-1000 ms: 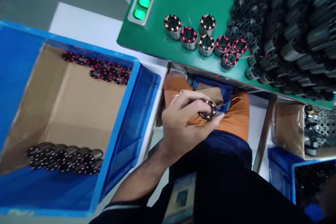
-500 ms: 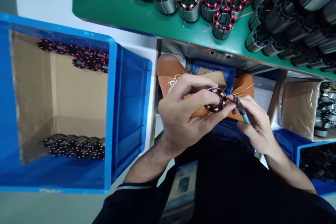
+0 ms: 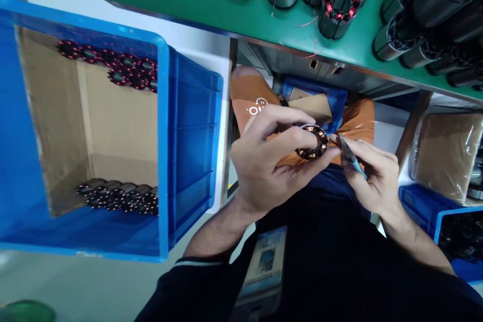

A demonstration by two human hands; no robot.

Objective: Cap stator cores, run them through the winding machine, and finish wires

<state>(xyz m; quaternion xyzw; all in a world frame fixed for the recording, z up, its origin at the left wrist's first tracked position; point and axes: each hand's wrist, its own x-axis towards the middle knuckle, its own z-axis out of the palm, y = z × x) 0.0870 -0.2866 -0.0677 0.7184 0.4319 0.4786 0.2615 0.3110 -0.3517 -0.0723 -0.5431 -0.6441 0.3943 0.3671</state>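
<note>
My left hand (image 3: 269, 161) is closed round a copper-wound stator (image 3: 316, 142), with a fingertip inside its ring and the thumb against its lower edge. The wound end faces up to the right. Just right of it, my right hand (image 3: 373, 176) grips small pliers with a light blue handle (image 3: 354, 162). The pliers' jaws are near my left thumb tip, close to the stator. Whether they hold a wire is too small to tell.
A green bench (image 3: 181, 5) carries red- and copper-wound stators (image 3: 339, 7) and bare cores. At left, a blue crate (image 3: 163, 151) holds rows of wound stators on cardboard. Another blue crate (image 3: 418, 201) and a plastic-wrapped carton (image 3: 447, 156) are at right.
The view has shifted, so the bench sits higher in it. The pliers have turned slightly in my right hand, and the long loose wires seen between the hands no longer show.
</note>
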